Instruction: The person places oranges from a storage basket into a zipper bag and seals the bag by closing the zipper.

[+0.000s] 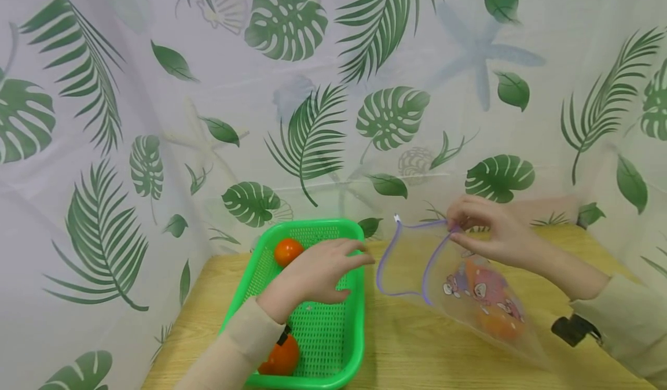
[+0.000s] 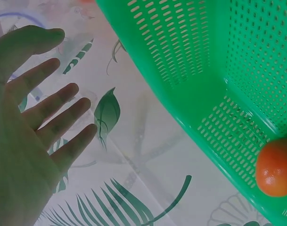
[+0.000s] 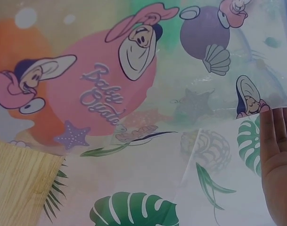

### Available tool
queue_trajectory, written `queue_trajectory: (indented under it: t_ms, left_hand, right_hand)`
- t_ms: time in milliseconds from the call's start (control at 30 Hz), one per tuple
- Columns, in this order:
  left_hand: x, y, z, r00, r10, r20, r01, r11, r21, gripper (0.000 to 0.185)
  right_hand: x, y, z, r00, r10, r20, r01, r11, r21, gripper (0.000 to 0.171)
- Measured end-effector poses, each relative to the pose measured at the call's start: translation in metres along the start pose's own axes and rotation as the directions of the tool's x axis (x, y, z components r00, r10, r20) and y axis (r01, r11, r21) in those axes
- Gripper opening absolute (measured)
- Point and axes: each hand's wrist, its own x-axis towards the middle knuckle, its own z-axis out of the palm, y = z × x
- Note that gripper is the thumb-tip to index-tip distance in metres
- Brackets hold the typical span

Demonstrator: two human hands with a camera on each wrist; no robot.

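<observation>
While the left hand hovers flat, fingers spread and holding nothing, over the green perforated plastic basket on the wooden worktop, the right hand pinches the purple-rimmed mouth of a clear printed plastic zip bag hanging below it, with something orange inside. One round orange fruit lies just beyond the left hand, another orange fruit under its wrist.

From the left wrist, the open palm shows beside the basket and one fruit.

From the right wrist, the bag fills the view beside fingers.

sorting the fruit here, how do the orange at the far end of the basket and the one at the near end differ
The far orange lies fully in view beside the left hand; the near orange is partly hidden under the sleeve. The near orange looks larger and a darker orange than the far orange. Both sit inside the green basket.
</observation>
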Motion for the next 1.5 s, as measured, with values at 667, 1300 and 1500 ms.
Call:
queue_trajectory:
  t_ms: [667,1300,1500]
  left_hand:
    - [-0.013,-0.019,0.010,0.998,-0.067,0.018,0.067,0.998,0.007,0.070]
    - [-0.024,-0.043,0.026,0.989,-0.143,0.032,0.144,0.989,-0.036,0.074]
    - [-0.026,-0.051,0.028,0.985,-0.169,0.032,0.170,0.985,-0.038,0.075]
  right_hand:
    - [0.000,0.000,-0.001,1.000,0.017,0.005,-0.017,1.000,0.003,0.042]
    - [-0.001,0.000,-0.001,1.000,0.015,0.003,-0.015,1.000,-0.012,0.048]
    - [-0.002,0.001,-0.001,1.000,0.013,-0.007,-0.013,1.000,-0.013,0.047]
